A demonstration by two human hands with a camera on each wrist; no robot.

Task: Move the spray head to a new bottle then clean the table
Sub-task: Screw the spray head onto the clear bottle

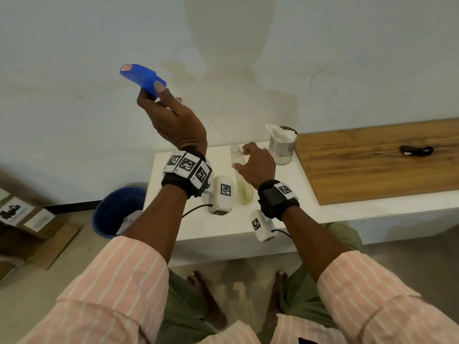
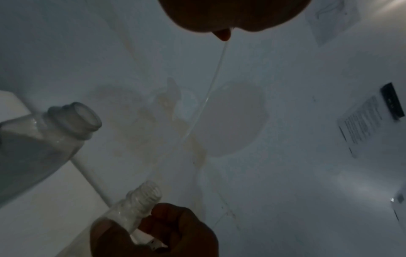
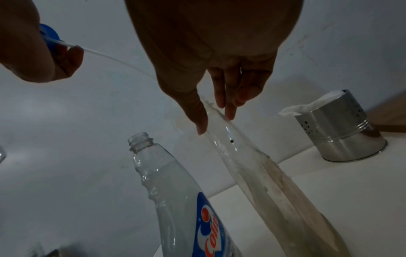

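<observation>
The left hand (image 1: 173, 120) is gripping the blue spray head (image 1: 142, 79) high in the air, thumb and fingers curled around its body, nozzle pointing toward ten o'clock in the head view. Its clear dip tube (image 3: 114, 59) is trailing down toward four o'clock from the grip, long axis slanting toward the bottles on the white table (image 1: 223, 227). Whether the tube's tip is clear of a bottle mouth I cannot tell.

The right hand (image 1: 255, 165) is reaching around the neck of the stained bottle (image 3: 263, 173), which is holding yellowish liquid; fingers (image 3: 219, 97) extended and loosely spread at the neck, touching rather than clamping, so it is grasping nothing firmly. That bottle is standing upright at about five o'clock from the spray head.

Just beside it, at its eight o'clock in the right wrist view, the Colin bottle (image 3: 186, 200) is standing uncapped, its open mouth facing up. Judging by the task, threading the tube into one open mouth is the coming move, and the left hand is the one carrying it while the right is nearer the bottles.

Counted: one spray head, two open bottles clearly shown, one steel canister (image 1: 283, 147) holding white tissue (image 1: 278, 132), one blue bucket (image 1: 116, 212) on the floor, one dark object (image 1: 417, 150) on the wooden board (image 1: 372, 165).
</observation>
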